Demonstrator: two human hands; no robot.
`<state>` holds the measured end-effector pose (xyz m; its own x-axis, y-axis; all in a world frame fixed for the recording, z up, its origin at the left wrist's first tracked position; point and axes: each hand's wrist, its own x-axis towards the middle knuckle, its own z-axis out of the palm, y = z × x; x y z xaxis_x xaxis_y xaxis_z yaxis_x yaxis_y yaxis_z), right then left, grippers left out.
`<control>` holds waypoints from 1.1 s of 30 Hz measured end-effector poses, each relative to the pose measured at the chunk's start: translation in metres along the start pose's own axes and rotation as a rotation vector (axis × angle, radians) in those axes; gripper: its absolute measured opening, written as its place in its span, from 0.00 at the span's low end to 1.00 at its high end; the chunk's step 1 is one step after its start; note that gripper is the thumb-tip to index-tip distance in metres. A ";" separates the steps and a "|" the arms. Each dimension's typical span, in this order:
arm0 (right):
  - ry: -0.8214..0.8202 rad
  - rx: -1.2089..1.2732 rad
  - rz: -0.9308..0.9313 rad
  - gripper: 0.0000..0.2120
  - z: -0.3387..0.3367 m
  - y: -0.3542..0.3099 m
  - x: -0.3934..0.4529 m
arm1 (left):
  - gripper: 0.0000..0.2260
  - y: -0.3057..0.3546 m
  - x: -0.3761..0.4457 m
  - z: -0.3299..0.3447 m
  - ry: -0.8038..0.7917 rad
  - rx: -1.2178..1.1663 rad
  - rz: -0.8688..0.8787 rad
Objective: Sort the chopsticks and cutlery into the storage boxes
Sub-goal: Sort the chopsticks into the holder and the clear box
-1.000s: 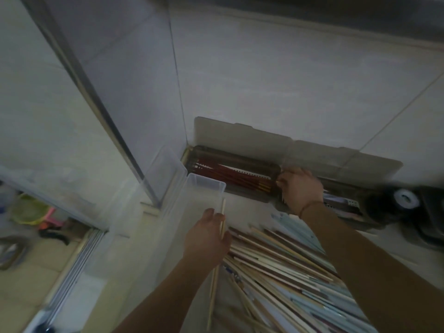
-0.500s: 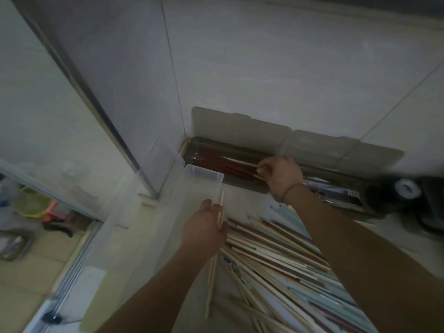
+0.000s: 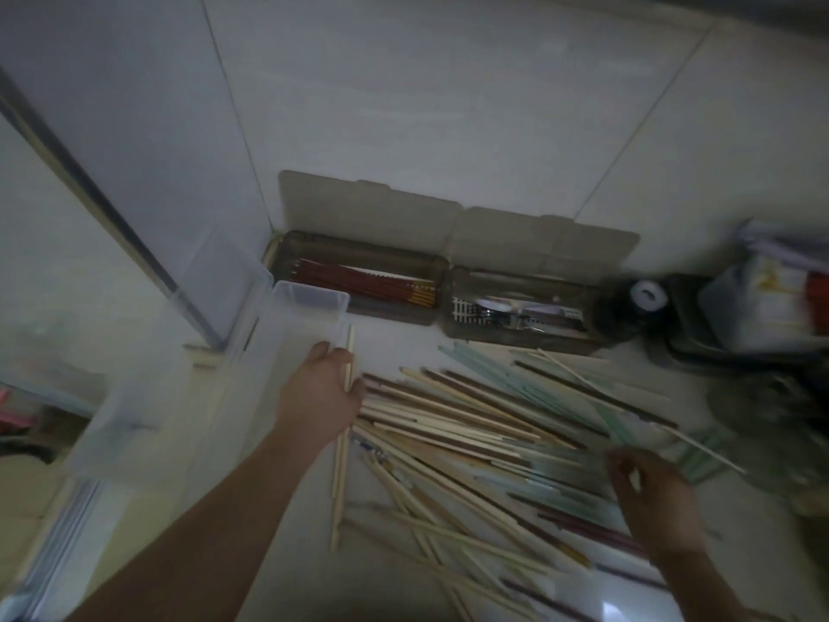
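- left hand (image 3: pixel 319 397) grips pale chopsticks (image 3: pixel 339 460), clear box (image 3: pixel 287 334) just beyond
- right hand (image 3: pixel 657 496) blurred, fingers loosely curled, empty, over chopstick pile (image 3: pixel 471 424)
- two brown boxes (image 3: pixel 359 280) beyond both hands

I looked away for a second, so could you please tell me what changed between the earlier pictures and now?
The right hand left the dark box holding red chopsticks and came back over the loose pile, holding nothing visible. The left hand still grips its pale chopsticks beside the clear bin.
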<state>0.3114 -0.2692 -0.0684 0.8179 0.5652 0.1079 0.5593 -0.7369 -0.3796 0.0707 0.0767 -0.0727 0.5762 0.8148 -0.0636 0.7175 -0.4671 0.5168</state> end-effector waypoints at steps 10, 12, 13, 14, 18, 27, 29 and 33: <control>-0.029 -0.108 -0.024 0.06 0.022 -0.002 -0.058 | 0.14 0.004 -0.001 -0.005 -0.002 0.016 -0.021; -0.069 -0.076 0.016 0.10 0.024 -0.005 -0.059 | 0.14 0.005 -0.001 -0.006 -0.007 0.017 -0.020; -0.085 -0.080 0.015 0.12 0.025 -0.004 -0.061 | 0.14 0.005 -0.001 -0.006 -0.011 0.024 -0.019; -0.084 -0.093 -0.005 0.13 0.025 -0.002 -0.063 | 0.14 0.005 -0.001 -0.007 -0.013 0.030 -0.017; -0.074 -0.138 -0.047 0.14 0.023 0.001 -0.068 | 0.15 0.006 -0.001 -0.007 -0.007 0.025 -0.010; -0.010 -0.103 -0.046 0.05 0.026 -0.004 -0.066 | 0.15 0.006 -0.002 -0.009 -0.010 0.023 -0.004; 0.045 -0.076 -0.071 0.10 0.024 -0.003 -0.063 | 0.15 0.007 -0.001 -0.009 -0.011 0.028 -0.005; 0.070 -0.111 -0.041 0.09 0.021 -0.009 -0.051 | 0.15 0.007 -0.001 -0.009 -0.014 0.029 -0.003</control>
<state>0.2614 -0.2836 -0.0893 0.7996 0.5707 0.1868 0.6004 -0.7526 -0.2705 0.0718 0.0751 -0.0616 0.5795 0.8113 -0.0771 0.7298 -0.4746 0.4921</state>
